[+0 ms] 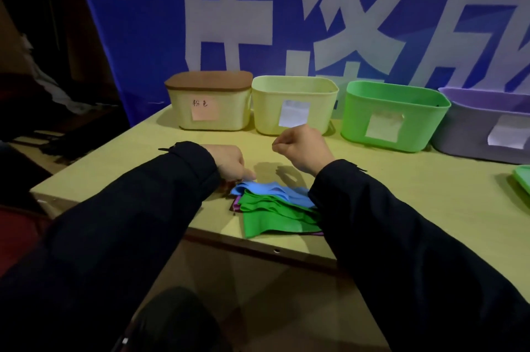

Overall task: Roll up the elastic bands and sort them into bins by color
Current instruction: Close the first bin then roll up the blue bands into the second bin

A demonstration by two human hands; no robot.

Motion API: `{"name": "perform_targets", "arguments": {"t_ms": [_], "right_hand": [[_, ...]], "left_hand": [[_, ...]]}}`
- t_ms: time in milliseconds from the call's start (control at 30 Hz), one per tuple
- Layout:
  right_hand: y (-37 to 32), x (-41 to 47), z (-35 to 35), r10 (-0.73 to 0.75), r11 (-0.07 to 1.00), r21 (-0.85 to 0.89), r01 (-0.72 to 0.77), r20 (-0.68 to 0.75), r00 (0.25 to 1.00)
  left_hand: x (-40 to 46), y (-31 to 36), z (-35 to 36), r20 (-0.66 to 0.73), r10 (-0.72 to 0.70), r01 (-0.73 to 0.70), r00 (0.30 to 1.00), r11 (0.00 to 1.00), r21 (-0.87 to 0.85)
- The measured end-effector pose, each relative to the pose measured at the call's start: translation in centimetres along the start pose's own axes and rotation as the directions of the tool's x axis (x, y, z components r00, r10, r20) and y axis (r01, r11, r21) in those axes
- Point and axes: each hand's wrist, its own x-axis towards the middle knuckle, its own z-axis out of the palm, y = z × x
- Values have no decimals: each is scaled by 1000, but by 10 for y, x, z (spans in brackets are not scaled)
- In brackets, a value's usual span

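While the curled, empty-looking right hand (301, 148) hovers farther off, the left hand (231, 162) fingers the band pile's (272, 205) left edge; its grip is hidden.

The elastic bands (275, 208) at lower centre look thin, rubbery and matt. The table (401, 194) is smooth pale laminate. The bins across the middle of the frame, such as the green bin (372, 105), are smooth plastic with paper labels; the leftmost lid (208, 79) looks matt brown. The sleeves (129, 222) are dark matt cloth.

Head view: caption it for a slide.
Left hand touches flat blue, green, purple elastic bands before four labelled plastic bins.
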Motion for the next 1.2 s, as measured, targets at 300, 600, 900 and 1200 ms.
{"name": "perform_targets", "arguments": {"t_ms": [300,600,900,1200], "right_hand": [[2,-16,-3,-32,999,44,31,18,999],[-6,-13,-52,-121,758,642,111,-28,992],[-45,-4,-127,-20,685,688,241,-312,950],[-20,-10,-113,78,656,751,73,-163,983]], "left_hand": [[-2,7,6,-325,108,-170,939,971,-169],[-12,53,-40,-672,294,-714,680,477,-513],[-33,110,-106,-718,178,-734,673,46,-677],[-4,114,-68,-716,148,-730,682,90,-677]]}}
